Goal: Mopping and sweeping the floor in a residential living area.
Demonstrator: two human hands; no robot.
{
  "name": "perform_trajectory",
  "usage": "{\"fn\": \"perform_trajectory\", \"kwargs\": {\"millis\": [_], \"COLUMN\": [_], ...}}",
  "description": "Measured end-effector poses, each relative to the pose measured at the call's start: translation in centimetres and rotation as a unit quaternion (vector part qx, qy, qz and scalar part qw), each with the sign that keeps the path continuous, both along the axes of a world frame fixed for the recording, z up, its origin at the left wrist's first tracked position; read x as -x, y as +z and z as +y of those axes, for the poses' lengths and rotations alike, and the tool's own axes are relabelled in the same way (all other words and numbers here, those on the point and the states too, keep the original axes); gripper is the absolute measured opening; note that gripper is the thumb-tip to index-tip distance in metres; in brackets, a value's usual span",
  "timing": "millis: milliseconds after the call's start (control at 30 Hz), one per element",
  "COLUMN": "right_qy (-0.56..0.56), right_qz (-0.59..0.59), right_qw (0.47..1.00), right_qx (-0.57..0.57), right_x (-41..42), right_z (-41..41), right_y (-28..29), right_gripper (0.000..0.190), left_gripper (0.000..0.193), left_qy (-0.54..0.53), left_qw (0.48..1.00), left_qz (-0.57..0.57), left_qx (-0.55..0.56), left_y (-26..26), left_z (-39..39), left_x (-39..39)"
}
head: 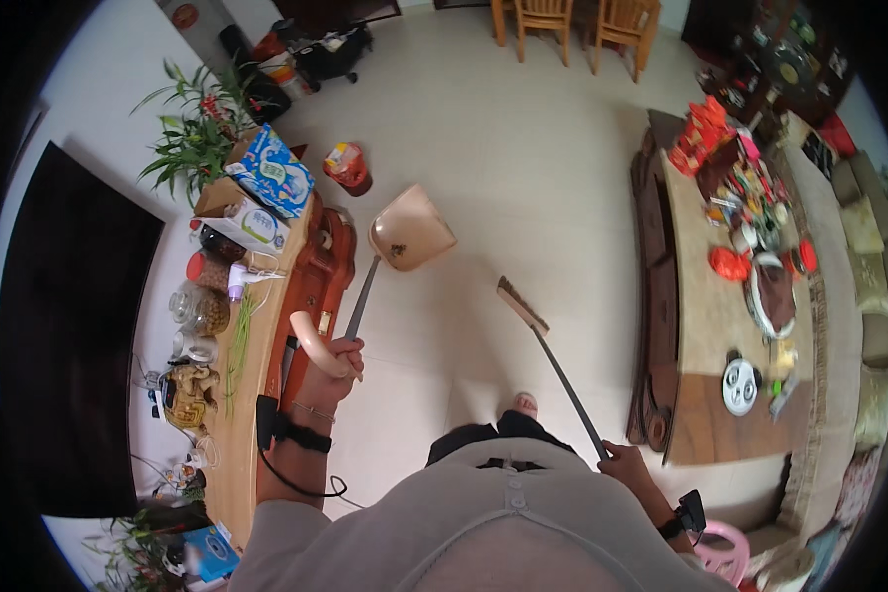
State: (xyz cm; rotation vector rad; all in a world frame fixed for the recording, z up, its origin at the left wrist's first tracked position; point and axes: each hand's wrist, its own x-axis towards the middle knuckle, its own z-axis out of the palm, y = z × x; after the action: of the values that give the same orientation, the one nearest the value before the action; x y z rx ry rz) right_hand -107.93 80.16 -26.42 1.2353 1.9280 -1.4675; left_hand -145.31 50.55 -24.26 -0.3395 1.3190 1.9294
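My left hand grips the grey pole of a long-handled dustpan, just below its curved pinkish hook end. A small clump of dark debris lies inside the pan, near the pole. In my right hand is the grey stick of a broom. The broom's head, with dark bristles along one side, is over the tiled floor to the right of the pan and apart from it. Each wrist wears a black strap with a small device.
On my left runs a wooden TV cabinet with cartons, jars and a hair dryer. A red bin stands beyond the dustpan. To my right are a loaded coffee table and a sofa. Wooden chairs stand at the back.
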Motion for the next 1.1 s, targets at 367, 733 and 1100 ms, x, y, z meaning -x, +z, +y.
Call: {"fn": "perform_trajectory", "kwargs": {"millis": [367, 733, 1100], "right_qy": [0.036, 0.149, 0.257], "right_qz": [0.037, 0.057, -0.006], "right_qw": [0.998, 0.984, 0.959], "right_qx": [0.027, -0.083, -0.122], "right_x": [16.7, 32.9, 50.1], "right_z": [11.5, 21.2, 28.6], "right_y": [-2.3, -8.7, -5.3], "right_gripper": [0.048, 0.051, 0.046], "left_gripper": [0.008, 0.008, 0.024], "left_qy": [0.092, 0.187, 0.131], "left_qw": [0.988, 0.969, 0.934], "left_qz": [0.121, 0.164, 0.223], "left_qx": [-0.005, -0.011, 0.246], "left_y": [0.0, -2.1, -5.2], "left_z": [8.8, 14.0, 19.1], "left_x": [16.3, 37.8, 49.9]}}
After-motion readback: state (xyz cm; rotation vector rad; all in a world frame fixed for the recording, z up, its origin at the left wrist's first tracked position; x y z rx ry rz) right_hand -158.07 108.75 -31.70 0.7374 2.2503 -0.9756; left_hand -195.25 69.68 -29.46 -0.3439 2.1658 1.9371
